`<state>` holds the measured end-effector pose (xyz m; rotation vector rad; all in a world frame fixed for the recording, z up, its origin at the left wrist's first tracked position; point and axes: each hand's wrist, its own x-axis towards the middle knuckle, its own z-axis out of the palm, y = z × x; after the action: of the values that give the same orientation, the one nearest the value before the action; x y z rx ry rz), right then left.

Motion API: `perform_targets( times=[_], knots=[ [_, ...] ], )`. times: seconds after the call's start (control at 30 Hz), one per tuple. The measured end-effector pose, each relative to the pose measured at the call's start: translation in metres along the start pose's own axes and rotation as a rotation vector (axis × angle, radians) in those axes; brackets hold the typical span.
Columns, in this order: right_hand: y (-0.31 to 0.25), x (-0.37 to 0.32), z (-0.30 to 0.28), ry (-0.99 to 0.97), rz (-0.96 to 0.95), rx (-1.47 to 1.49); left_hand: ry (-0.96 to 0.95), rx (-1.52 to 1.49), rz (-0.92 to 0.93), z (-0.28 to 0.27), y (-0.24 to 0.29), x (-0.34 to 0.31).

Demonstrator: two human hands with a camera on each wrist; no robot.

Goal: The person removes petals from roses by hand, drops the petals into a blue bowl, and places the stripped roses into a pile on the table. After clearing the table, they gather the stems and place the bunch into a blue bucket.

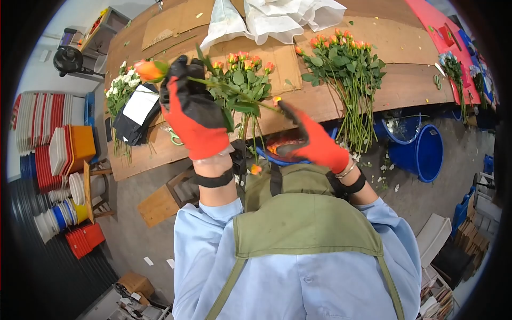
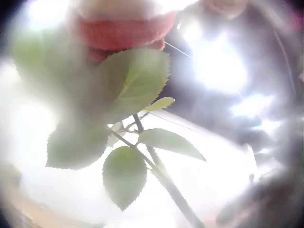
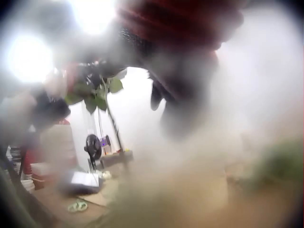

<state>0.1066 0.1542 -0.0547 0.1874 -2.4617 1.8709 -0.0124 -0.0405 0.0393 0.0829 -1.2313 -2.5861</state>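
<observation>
Flowers (image 1: pixel 124 82), white, lay at the left of the bench (image 1: pixel 314 102); above it, an orange rose (image 1: pixel 149 71) was gripped in the left hand (image 1: pixel 194 109); the right hand (image 1: pixel 314 136), thumb and fingers apart, hovered near the rose's lower end; bunched roses (image 1: pixel 344 69) lay farther right.

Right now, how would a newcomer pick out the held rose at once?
Start at the wooden table, then find the left hand, in a red-and-black glove. Gripped in it is the rose, orange, its head pointing to the person's left. Unlike the bunched roses lying on the table, it is held up by itself.
</observation>
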Motion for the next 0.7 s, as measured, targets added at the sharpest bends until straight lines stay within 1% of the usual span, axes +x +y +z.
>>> perform_targets(
  times=[0.07, 0.1, 0.13, 0.2, 0.23, 0.27, 0.3, 0.33, 0.37, 0.4, 0.43, 0.47, 0.53, 0.57, 0.6, 0.67, 0.7],
  knots=[
    [-0.005, 0.000, 0.011, -0.181, 0.336, 0.368, 0.036, -0.026, -0.022, -0.014, -0.007, 0.018],
    [0.006, 0.001, 0.012, -0.140, 0.307, 0.588, 0.073, -0.053, -0.045, -0.023, -0.015, 0.024],
    [0.008, 0.002, 0.006, -0.139, 0.308, 0.590, 0.073, -0.051, -0.046, -0.027, -0.024, 0.027],
    [0.016, 0.000, -0.012, 0.054, 0.347, 0.624, -0.085, 0.028, -0.161, -0.042, -0.043, 0.030],
    [0.026, -0.004, -0.020, 0.165, 0.335, 0.522, -0.113, 0.196, -0.149, -0.058, -0.062, 0.022],
    [0.036, -0.008, -0.030, 0.170, 0.334, 0.519, -0.188, 0.557, -0.116, -0.079, -0.086, 0.019],
    [0.046, -0.014, -0.039, 0.282, 0.352, 0.500, -0.290, 0.867, -0.129, -0.093, -0.095, 0.003],
    [0.057, -0.019, -0.049, 0.397, 0.365, 0.477, -0.408, 1.167, -0.113, -0.127, -0.120, -0.005],
    [0.072, -0.023, -0.059, 0.414, 0.359, 0.464, -0.575, 1.470, -0.093, -0.140, -0.125, -0.021],
    [0.088, -0.031, -0.067, 0.595, 0.358, 0.344, -0.659, 1.740, -0.093, -0.162, -0.142, -0.038],
    [0.103, -0.038, -0.076, 0.771, 0.355, 0.220, -0.731, 1.905, -0.089, -0.174, -0.153, -0.053],
    [0.115, -0.040, -0.087, 0.787, 0.352, 0.206, -0.723, 1.915, -0.161, -0.181, -0.159, -0.063],
    [0.141, -0.043, -0.109, 0.937, 0.443, -0.039, -0.552, 2.013, -0.161, -0.183, -0.174, -0.074],
    [0.157, -0.046, -0.121, 0.833, 0.524, -0.413, -0.500, 2.058, -0.189, -0.175, -0.174, -0.076],
    [0.156, -0.045, -0.122, 0.843, 0.524, -0.417, -0.509, 2.052, -0.183, -0.177, -0.178, -0.076],
    [0.157, -0.041, -0.119, 0.836, 0.495, -0.859, -0.545, 2.024, -0.087, -0.189, -0.187, -0.072],
    [0.155, -0.039, -0.117, 0.827, 0.548, -0.825, -0.567, 2.031, -0.121, -0.189, -0.189, -0.069]
  ],
)
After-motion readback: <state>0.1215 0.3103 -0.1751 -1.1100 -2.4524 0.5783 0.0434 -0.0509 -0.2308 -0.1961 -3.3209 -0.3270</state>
